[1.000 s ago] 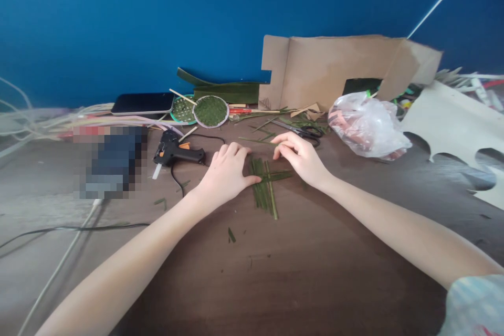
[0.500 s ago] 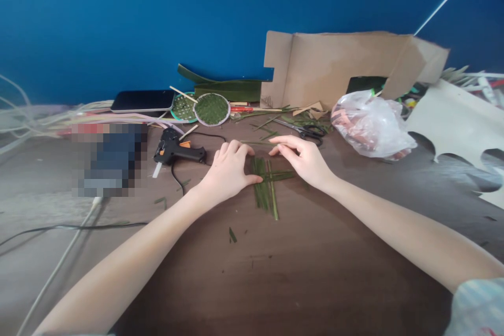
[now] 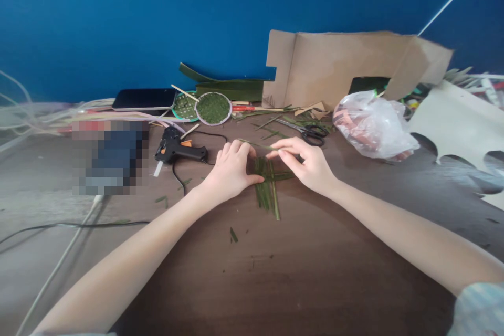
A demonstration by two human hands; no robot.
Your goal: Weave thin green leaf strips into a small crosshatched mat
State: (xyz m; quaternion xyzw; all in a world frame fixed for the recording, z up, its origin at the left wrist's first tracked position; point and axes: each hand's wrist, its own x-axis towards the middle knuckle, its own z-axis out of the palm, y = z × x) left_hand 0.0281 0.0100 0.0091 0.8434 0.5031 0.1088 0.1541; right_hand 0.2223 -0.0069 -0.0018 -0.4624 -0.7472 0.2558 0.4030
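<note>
Several green leaf strips [image 3: 268,191] lie crossed on the brown table [image 3: 275,273], some upright and some sideways. My left hand [image 3: 230,170] rests on their left side, fingers curled down and thumb pressing on the strips. My right hand [image 3: 305,160] is just right of them, its fingertips pinching a thin loose green strip [image 3: 255,144] that sticks out to the left above the bundle.
A black glue gun [image 3: 177,149] with its cord lies left of my hands. Behind are round woven green discs [image 3: 212,107], a phone [image 3: 144,98], scissors [image 3: 311,135], a plastic bag [image 3: 372,125], brown cardboard [image 3: 346,65] and white cut card [image 3: 460,121]. Cables run at the left.
My right hand has picked up a thin green strip from the table behind and drawn it nearer the bundle. My left hand has stayed on the strips.
</note>
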